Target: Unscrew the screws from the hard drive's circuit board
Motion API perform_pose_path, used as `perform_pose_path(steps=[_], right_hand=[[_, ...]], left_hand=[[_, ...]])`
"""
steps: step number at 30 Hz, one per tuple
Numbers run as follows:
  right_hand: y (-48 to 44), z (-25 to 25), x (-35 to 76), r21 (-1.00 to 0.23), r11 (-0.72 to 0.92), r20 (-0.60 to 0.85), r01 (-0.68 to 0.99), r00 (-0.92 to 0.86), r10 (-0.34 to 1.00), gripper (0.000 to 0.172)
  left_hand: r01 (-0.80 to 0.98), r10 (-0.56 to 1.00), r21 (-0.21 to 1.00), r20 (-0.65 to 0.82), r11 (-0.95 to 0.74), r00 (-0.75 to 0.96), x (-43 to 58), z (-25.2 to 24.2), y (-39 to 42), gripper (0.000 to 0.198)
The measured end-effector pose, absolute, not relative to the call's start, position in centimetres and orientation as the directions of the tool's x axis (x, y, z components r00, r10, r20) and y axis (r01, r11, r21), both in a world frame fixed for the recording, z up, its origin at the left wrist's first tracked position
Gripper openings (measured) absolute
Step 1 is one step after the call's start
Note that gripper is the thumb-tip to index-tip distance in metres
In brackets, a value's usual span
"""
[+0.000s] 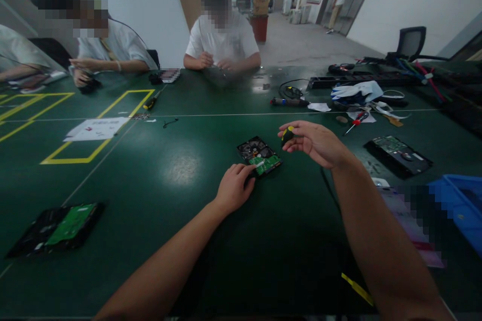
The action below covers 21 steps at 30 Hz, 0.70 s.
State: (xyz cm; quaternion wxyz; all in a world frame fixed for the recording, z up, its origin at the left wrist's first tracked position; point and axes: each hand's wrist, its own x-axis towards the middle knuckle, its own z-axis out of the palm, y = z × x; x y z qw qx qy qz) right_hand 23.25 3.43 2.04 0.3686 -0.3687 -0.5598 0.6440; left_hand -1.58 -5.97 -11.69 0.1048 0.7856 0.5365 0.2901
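Observation:
A hard drive point(259, 153) lies on the green table before me, its green circuit board point(268, 163) facing up. My left hand point(235, 185) is closed on the drive's near left edge, the fingers resting on its side. Above the drive's right side, my right hand point(314, 141) grips a black and yellow screwdriver point(287, 135) by the handle. The screwdriver's thin shaft points down at the right edge of the circuit board; whether the tip touches a screw is too small to tell.
Another hard drive point(399, 155) lies at the right, near a blue bin point(461, 205). A third drive point(56, 228) sits at the left. A red screwdriver point(357, 121), gloves point(356, 93) and a dark pen-like tool point(289, 102) lie farther back. Co-workers point(222, 42) sit across the table.

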Motion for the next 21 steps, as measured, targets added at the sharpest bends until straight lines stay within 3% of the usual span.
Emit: perform_pose_path(steps=[9,21], right_hand=[[3.12,2.39,23.45,-0.997,-0.01,-0.039,0.072,-0.408,0.912,0.022],[3.76,1.74,23.4,-0.996,-0.073,-0.047,-0.043,-0.427,0.903,0.015]], left_hand=[[0.781,0.903,0.477,0.345,-0.404,0.256,-1.57,-11.62,-5.95,0.04],[0.786,0.903,0.466,0.34,-0.405,0.264,-1.65,-11.72,-5.97,0.04]])
